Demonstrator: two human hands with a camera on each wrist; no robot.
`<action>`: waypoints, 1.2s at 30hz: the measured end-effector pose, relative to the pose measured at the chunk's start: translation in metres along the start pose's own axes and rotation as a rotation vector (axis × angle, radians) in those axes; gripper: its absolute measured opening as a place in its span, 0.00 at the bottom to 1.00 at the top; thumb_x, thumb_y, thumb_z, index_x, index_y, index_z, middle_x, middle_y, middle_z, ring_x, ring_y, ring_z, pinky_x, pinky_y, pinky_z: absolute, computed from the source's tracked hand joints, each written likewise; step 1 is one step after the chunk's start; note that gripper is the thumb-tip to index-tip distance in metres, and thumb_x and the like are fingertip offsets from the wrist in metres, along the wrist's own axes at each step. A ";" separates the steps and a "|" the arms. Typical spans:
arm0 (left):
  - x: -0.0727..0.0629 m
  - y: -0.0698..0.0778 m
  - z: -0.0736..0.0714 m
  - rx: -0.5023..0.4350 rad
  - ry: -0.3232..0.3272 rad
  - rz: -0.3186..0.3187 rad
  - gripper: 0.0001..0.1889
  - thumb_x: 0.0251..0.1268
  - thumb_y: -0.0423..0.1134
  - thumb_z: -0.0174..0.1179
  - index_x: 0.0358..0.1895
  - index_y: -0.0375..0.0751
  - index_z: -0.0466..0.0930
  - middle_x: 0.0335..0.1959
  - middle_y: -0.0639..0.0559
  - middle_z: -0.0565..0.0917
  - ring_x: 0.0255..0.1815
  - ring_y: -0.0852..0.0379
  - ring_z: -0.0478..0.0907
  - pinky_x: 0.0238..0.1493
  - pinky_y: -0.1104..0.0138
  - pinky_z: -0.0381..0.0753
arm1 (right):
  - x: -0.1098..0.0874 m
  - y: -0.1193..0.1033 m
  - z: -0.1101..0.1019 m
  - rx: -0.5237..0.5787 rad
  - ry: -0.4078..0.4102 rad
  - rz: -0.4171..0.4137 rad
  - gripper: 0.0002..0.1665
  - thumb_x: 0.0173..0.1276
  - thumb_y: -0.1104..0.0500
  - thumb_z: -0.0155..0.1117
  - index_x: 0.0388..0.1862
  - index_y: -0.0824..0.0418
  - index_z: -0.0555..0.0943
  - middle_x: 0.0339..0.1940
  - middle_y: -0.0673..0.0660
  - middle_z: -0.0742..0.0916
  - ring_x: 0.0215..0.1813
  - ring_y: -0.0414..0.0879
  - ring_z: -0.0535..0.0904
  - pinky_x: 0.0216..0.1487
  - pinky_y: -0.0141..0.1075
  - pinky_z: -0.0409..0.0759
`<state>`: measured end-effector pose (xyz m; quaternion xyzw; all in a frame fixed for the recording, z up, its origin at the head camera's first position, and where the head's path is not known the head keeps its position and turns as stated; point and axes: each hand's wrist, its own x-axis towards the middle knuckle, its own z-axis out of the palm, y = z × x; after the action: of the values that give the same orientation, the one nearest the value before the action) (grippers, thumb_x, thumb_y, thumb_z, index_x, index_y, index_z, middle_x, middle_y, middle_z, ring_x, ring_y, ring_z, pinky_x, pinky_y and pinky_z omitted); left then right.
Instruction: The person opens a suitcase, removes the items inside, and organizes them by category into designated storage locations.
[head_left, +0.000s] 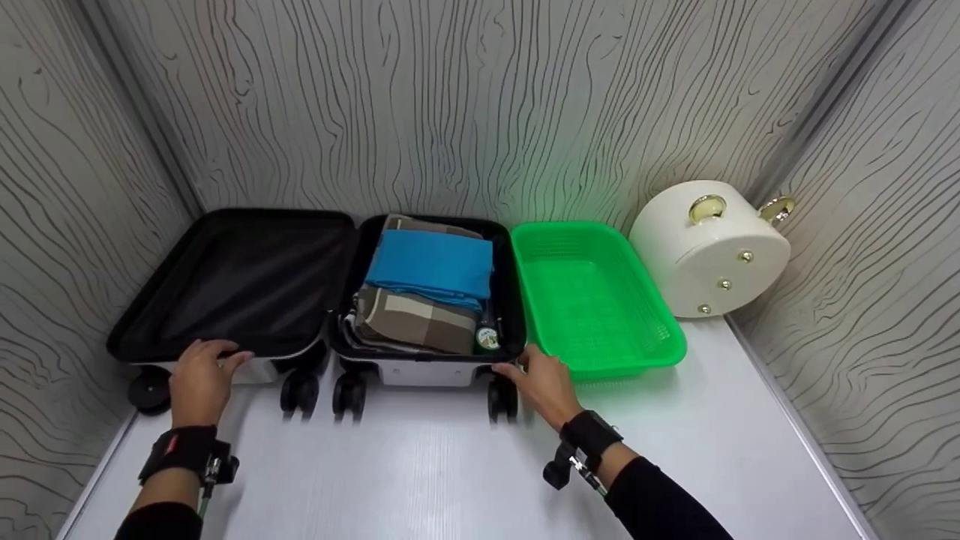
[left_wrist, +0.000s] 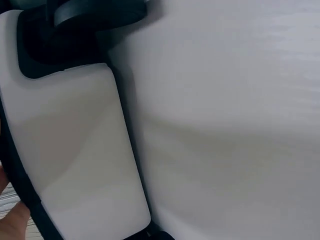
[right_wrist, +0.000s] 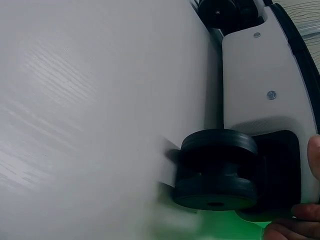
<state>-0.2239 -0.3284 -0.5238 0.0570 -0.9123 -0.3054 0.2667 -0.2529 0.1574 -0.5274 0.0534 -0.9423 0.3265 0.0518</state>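
Observation:
A small suitcase lies spread open, its black-lined left half beside the packed right half. My left hand grips the front rim of the left half; in the left wrist view its fingertips meet the dark rim. At the front right corner of the packed half, my right hand holds the shell, thumb in front and fingers round the side. Folded blue cloth lies on brown checked cloth inside. Next to them is a dark item with a round green-and-white end, partly hidden.
A green plastic basket stands against the suitcase's right side. Beyond it, a white rounded case with gold fittings leans near the right wall. Black wheels stick out from the suitcase's front. Patterned walls enclose the white table.

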 end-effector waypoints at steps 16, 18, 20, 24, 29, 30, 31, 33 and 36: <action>-0.029 0.092 0.061 0.012 -0.083 0.379 0.20 0.59 0.41 0.70 0.53 0.37 0.83 0.55 0.41 0.81 0.64 0.40 0.71 0.62 0.48 0.71 | -0.007 0.039 -0.095 -0.175 0.113 -0.386 0.24 0.64 0.51 0.71 0.56 0.60 0.81 0.53 0.58 0.84 0.56 0.55 0.80 0.52 0.49 0.79; -0.031 0.102 0.071 0.046 -0.123 0.437 0.19 0.60 0.42 0.69 0.53 0.38 0.84 0.54 0.41 0.82 0.63 0.40 0.73 0.64 0.49 0.69 | -0.006 0.054 -0.109 -0.215 0.098 -0.370 0.28 0.65 0.49 0.70 0.59 0.62 0.79 0.56 0.60 0.83 0.59 0.58 0.77 0.56 0.51 0.77; -0.031 0.108 0.079 0.072 -0.132 0.491 0.18 0.61 0.41 0.68 0.52 0.38 0.84 0.51 0.42 0.84 0.60 0.41 0.75 0.65 0.49 0.68 | -0.007 0.069 -0.121 -0.253 0.060 -0.331 0.31 0.66 0.47 0.68 0.62 0.63 0.77 0.59 0.64 0.81 0.61 0.61 0.75 0.58 0.54 0.75; -0.030 0.115 0.090 0.074 -0.092 0.541 0.12 0.61 0.37 0.68 0.46 0.35 0.86 0.43 0.42 0.87 0.53 0.41 0.80 0.63 0.50 0.71 | -0.011 0.094 -0.138 -0.296 -0.021 -0.249 0.33 0.69 0.45 0.64 0.65 0.64 0.75 0.62 0.68 0.78 0.64 0.65 0.72 0.60 0.59 0.71; -0.029 0.123 0.091 0.084 -0.083 0.483 0.07 0.61 0.36 0.68 0.40 0.36 0.88 0.36 0.45 0.88 0.41 0.45 0.84 0.46 0.54 0.82 | -0.017 0.114 -0.146 -0.303 -0.061 -0.214 0.29 0.69 0.46 0.64 0.61 0.63 0.79 0.60 0.67 0.80 0.62 0.66 0.74 0.58 0.59 0.73; -0.029 0.125 0.091 0.089 -0.091 0.460 0.06 0.61 0.36 0.68 0.38 0.37 0.88 0.33 0.45 0.87 0.38 0.46 0.84 0.41 0.55 0.83 | -0.018 0.117 -0.147 -0.304 -0.063 -0.218 0.27 0.69 0.48 0.64 0.60 0.63 0.80 0.59 0.67 0.81 0.61 0.65 0.75 0.57 0.59 0.74; -0.029 0.127 0.090 0.093 -0.100 0.439 0.06 0.61 0.36 0.68 0.37 0.38 0.88 0.32 0.46 0.87 0.35 0.47 0.84 0.37 0.56 0.83 | -0.018 0.120 -0.146 -0.306 -0.062 -0.226 0.25 0.68 0.49 0.65 0.58 0.63 0.81 0.57 0.66 0.82 0.59 0.64 0.76 0.56 0.58 0.75; -0.028 0.130 0.089 0.096 -0.109 0.408 0.05 0.61 0.37 0.68 0.36 0.39 0.88 0.29 0.47 0.87 0.32 0.48 0.84 0.32 0.57 0.83 | -0.019 0.124 -0.145 -0.312 -0.060 -0.251 0.21 0.67 0.52 0.67 0.54 0.62 0.83 0.54 0.64 0.84 0.57 0.63 0.79 0.54 0.56 0.77; -0.027 0.132 0.090 0.094 -0.109 0.387 0.04 0.61 0.37 0.68 0.33 0.40 0.88 0.28 0.47 0.86 0.30 0.48 0.84 0.28 0.56 0.82 | -0.018 0.130 -0.141 -0.313 -0.050 -0.274 0.17 0.66 0.55 0.68 0.50 0.62 0.85 0.50 0.61 0.86 0.53 0.60 0.81 0.51 0.54 0.79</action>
<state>-0.2398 -0.1671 -0.5190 -0.1236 -0.9326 -0.2081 0.2676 -0.2434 0.3478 -0.4993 0.1806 -0.9664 0.1644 0.0799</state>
